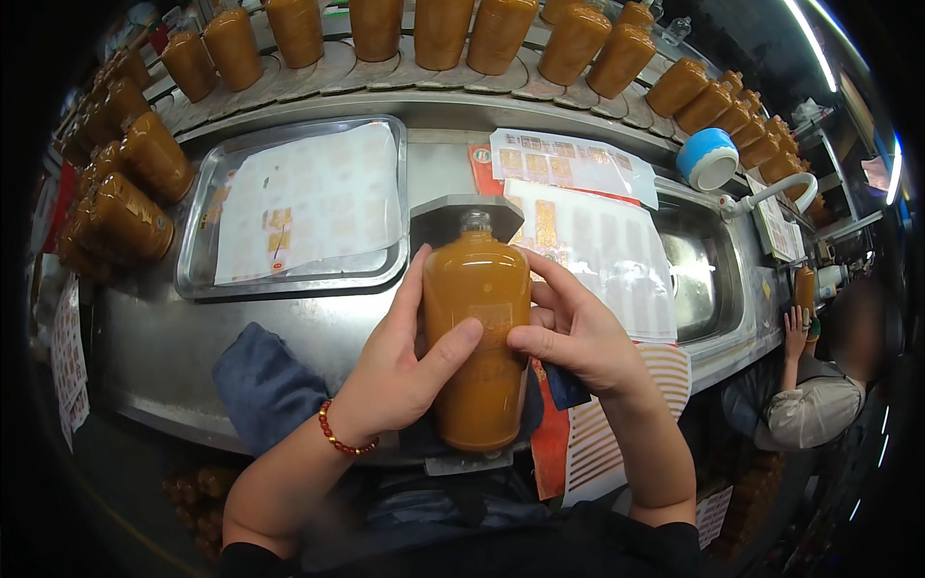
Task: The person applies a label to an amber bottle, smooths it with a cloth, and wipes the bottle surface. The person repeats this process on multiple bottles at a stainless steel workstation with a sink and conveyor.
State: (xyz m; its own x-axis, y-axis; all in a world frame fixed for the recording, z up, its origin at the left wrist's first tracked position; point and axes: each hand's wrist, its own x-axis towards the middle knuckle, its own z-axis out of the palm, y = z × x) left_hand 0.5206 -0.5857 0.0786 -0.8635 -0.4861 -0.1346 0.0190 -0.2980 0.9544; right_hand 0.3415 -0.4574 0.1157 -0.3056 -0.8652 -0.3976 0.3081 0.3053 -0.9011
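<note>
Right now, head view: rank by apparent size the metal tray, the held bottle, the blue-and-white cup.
1. Metal tray, largest.
2. Held bottle; it sits nearer the camera, so its size is inflated.
3. Blue-and-white cup, smallest, though farther off.

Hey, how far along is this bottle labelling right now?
Done: a pale label already sits on the front of the brown bottle lying in its holder. In hand: the left hand and right hand grip the bottle, thumbs pressing on the label. Left: sheets of unused labels fill the metal tray, and many more bottles line the conveyor behind; whether those carry labels cannot be told.
</note>
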